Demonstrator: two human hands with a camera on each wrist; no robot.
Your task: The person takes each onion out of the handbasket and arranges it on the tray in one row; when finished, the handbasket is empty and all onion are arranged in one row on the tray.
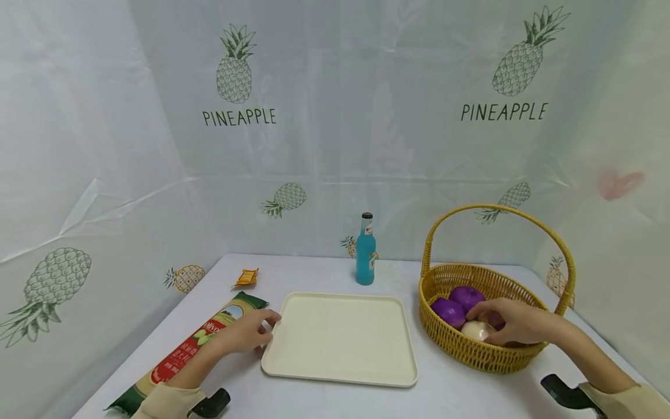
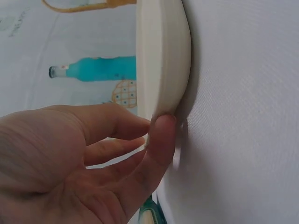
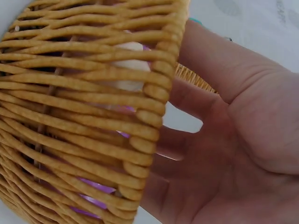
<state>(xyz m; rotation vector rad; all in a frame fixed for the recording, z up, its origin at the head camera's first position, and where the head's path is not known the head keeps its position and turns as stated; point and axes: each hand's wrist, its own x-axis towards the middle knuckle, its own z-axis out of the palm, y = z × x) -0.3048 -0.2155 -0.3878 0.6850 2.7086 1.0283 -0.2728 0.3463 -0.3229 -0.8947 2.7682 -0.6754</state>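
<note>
My left hand (image 1: 245,334) is at the left edge of a cream rectangular tray (image 1: 340,340), pinching its rim between thumb and fingers. The left wrist view shows the thumb (image 2: 161,140) on the underside of the tray edge (image 2: 170,60). Inside a wicker basket (image 1: 487,358), my right hand (image 1: 518,321) has its thumb and fingers around a pale, round, onion-like vegetable (image 1: 477,330). Two shiny purple, round vegetables (image 1: 449,312) lie beside it. In the right wrist view the basket wall (image 3: 84,107) hides the fingertips.
A long red and green pasta-like packet (image 1: 183,355) lies under the left forearm. Behind it is a small orange wrapped snack (image 1: 247,277). A blue bottle (image 1: 365,256) stands upright behind the tray. The basket's tall handle (image 1: 489,206) arches over it, and a pineapple-print curtain (image 1: 335,116) backs the table.
</note>
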